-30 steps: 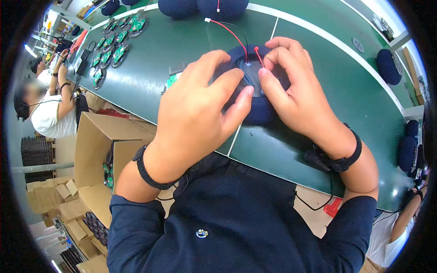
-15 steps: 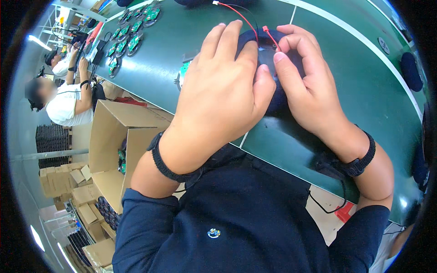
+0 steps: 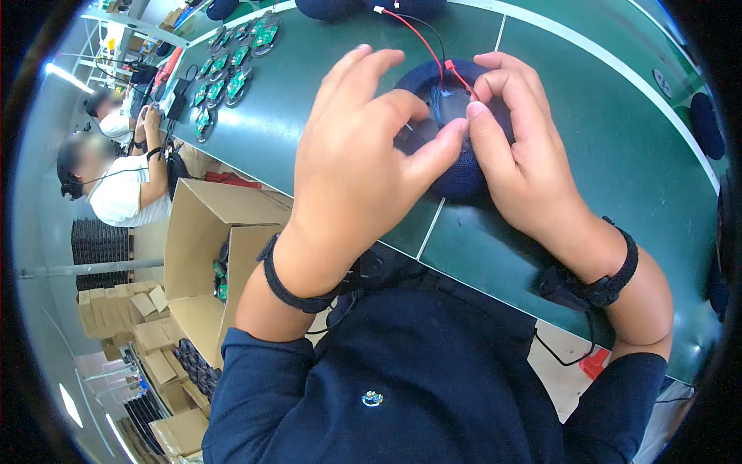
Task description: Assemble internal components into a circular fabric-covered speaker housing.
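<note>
A round, dark blue fabric-covered housing (image 3: 462, 179) with a dark recessed middle lies on the green table between my hands. My right hand (image 3: 533, 147) rests over its right side, thumb and index finger pinched on a short red wire (image 3: 464, 82) that ends in a small red plug. Another lead, a longer red and black cable (image 3: 417, 32) with a white plug, rises out of the housing and curves away to the far left. My left hand (image 3: 359, 151) hovers at the housing's left side with fingers spread, its thumb tip beside my right thumb. Nothing shows in it.
Several round pieces with green circuit boards (image 3: 236, 81) lie at the table's far left. An open cardboard box (image 3: 197, 267) stands beside the table's left edge. Other dark blue housings (image 3: 328, 6) sit at the far edge. Two people (image 3: 127, 185) work at the left.
My left fingers have lifted and spread away from the housing, uncovering more of its middle. My right hand keeps its pinch on the red wire. The whole view has shifted slightly.
</note>
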Demonstrator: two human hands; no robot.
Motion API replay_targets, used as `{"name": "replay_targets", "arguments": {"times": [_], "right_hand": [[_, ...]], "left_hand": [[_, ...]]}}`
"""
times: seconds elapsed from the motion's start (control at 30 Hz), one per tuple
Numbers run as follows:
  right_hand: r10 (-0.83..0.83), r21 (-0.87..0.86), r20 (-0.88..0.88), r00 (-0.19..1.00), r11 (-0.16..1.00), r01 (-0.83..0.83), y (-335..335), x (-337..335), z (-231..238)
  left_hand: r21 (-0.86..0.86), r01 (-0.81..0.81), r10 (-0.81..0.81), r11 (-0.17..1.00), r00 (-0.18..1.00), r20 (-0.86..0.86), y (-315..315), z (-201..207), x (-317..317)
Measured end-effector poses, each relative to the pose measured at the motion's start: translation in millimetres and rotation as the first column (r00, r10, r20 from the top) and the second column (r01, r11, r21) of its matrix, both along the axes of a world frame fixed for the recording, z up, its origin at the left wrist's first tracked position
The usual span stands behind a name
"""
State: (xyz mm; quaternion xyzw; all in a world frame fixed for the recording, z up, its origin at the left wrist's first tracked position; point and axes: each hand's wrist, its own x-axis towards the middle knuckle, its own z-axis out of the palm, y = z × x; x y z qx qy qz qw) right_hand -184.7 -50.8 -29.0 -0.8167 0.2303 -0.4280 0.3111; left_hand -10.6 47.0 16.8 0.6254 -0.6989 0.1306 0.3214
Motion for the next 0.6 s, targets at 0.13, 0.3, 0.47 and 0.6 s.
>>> {"name": "replay_targets", "arguments": {"times": [0.13,0.3,0.47,0.6], "right_hand": [[-0.008,-0.023,0.059,0.998,1.000,0.009,-1,3,-3],[-0.002,0.019,0.088,0.996,1.000,0.000,-2,2,-1],[0.017,0.015,0.101,0.995,1.000,-0.019,-4,0,5],[0.030,0.023,0.089,0.996,0.999,-0.033,-6,-3,11]], "left_hand": [[0.096,0.072,-0.076,0.993,0.996,0.038,-6,9,9],[0.012,-0.025,0.026,1.000,0.995,-0.096,-24,7,25],[0.220,0.121,0.067,0.968,0.722,-0.689,-44,-10,33],[0.195,0.228,0.038,0.954,0.552,-0.833,-52,-29,35]]}}
